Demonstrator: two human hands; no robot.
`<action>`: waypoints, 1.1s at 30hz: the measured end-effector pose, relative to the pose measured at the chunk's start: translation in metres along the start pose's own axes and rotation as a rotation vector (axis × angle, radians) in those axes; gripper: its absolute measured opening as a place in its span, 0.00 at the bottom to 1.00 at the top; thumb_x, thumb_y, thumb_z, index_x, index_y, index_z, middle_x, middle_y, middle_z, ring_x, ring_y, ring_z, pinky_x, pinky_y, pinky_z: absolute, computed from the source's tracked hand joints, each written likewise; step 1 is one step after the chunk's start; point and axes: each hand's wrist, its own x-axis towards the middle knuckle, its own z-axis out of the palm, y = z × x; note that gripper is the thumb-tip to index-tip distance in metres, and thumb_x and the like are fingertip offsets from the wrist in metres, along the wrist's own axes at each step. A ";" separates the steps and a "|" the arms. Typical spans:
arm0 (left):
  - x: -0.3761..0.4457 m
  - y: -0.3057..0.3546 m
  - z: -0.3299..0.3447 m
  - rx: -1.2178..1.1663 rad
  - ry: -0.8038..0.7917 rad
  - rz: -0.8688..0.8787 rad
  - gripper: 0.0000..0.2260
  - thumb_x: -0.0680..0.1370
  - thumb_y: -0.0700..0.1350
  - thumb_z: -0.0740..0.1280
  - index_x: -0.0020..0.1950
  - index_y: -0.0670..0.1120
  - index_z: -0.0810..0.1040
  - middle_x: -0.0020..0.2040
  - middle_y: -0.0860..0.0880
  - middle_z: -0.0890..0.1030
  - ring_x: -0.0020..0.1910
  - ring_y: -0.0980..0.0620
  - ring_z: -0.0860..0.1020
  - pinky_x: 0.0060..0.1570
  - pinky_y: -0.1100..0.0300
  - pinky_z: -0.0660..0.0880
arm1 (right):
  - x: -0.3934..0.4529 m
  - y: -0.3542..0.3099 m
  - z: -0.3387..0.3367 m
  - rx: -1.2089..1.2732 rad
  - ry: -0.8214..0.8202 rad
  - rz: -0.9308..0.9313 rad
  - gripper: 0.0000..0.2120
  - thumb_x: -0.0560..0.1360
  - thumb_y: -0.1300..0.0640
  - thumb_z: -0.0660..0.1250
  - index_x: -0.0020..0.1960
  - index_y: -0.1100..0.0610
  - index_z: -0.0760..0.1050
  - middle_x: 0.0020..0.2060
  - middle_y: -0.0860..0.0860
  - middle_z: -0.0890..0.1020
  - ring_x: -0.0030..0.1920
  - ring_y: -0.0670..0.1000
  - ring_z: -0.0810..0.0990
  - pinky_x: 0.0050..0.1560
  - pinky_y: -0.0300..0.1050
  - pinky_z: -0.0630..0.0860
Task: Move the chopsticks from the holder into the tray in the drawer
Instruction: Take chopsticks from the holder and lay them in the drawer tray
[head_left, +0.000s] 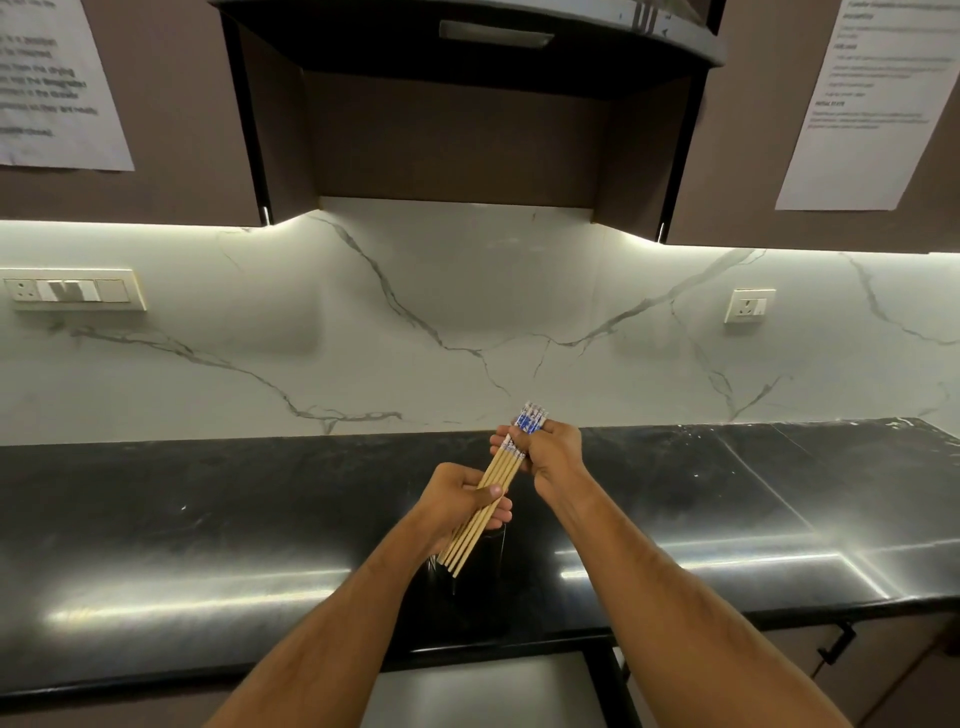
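A bundle of several wooden chopsticks (500, 467) with blue-and-white patterned tops slants over the black counter. My right hand (550, 454) grips the bundle near its patterned top end. My left hand (462, 501) is closed around the plain lower half. The thin tips stick out below my left hand, just above a dark cylindrical holder (480, 561) that stands on the counter and is partly hidden by my left arm. At the bottom edge, between my forearms, the grey inside of an open drawer (493, 686) shows; no tray can be made out in it.
The glossy black counter (208, 519) runs the full width, backed by a white marble wall with a switch panel (72, 289) at the left and a socket (749, 305) at the right. Dark cabinets with paper notices hang overhead. A black clamp (836, 647) sits under the counter's right edge.
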 end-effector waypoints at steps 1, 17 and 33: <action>-0.002 0.000 0.000 0.038 0.022 0.000 0.10 0.80 0.38 0.68 0.60 0.38 0.80 0.45 0.41 0.87 0.46 0.44 0.87 0.51 0.49 0.83 | -0.003 0.003 -0.001 -0.014 -0.005 -0.015 0.08 0.78 0.68 0.67 0.57 0.64 0.78 0.45 0.59 0.87 0.42 0.56 0.88 0.47 0.54 0.85; -0.049 -0.052 0.003 1.307 -0.014 0.233 0.07 0.79 0.39 0.67 0.56 0.43 0.81 0.49 0.42 0.83 0.48 0.43 0.82 0.49 0.50 0.78 | -0.081 0.062 -0.031 -1.702 -0.484 -0.723 0.18 0.73 0.56 0.73 0.61 0.55 0.76 0.52 0.55 0.83 0.53 0.58 0.83 0.51 0.52 0.77; -0.106 -0.171 0.058 1.492 -0.070 0.040 0.15 0.78 0.44 0.72 0.63 0.46 0.77 0.58 0.46 0.81 0.57 0.44 0.81 0.57 0.50 0.78 | -0.127 0.169 -0.092 -1.941 -0.785 -0.467 0.09 0.77 0.61 0.69 0.57 0.59 0.79 0.50 0.56 0.83 0.51 0.58 0.83 0.54 0.52 0.78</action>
